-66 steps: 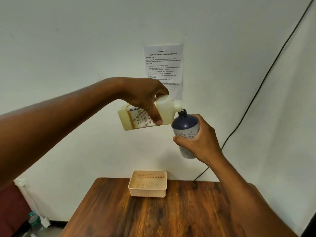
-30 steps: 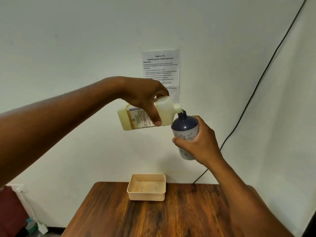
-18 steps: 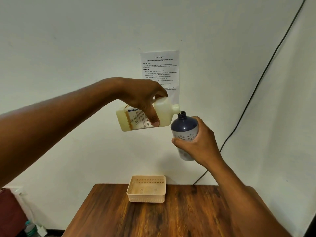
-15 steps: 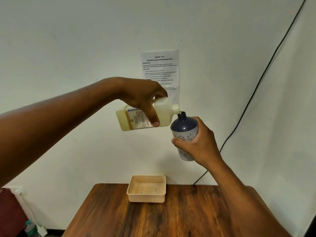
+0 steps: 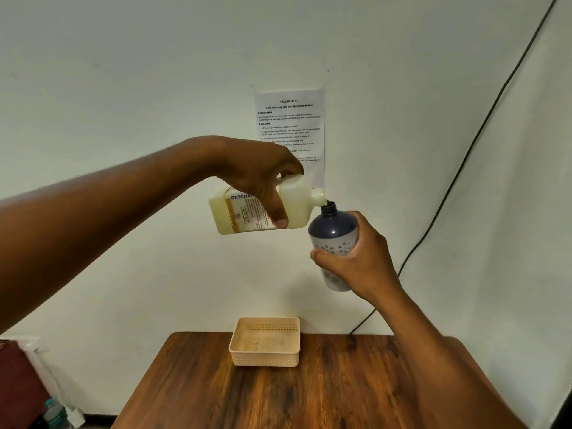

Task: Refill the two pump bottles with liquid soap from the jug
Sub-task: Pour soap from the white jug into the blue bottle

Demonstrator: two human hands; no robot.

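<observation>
I'm mid-pour: my left hand has a closed grip round the jug, tipped nearly flat, spout at the open neck of the pump bottle, which my right hand clasps upright, high above the table. Next, I judge, comes levelling the jug before overflow. Below there's open room; only the basket sits at the far edge.
</observation>
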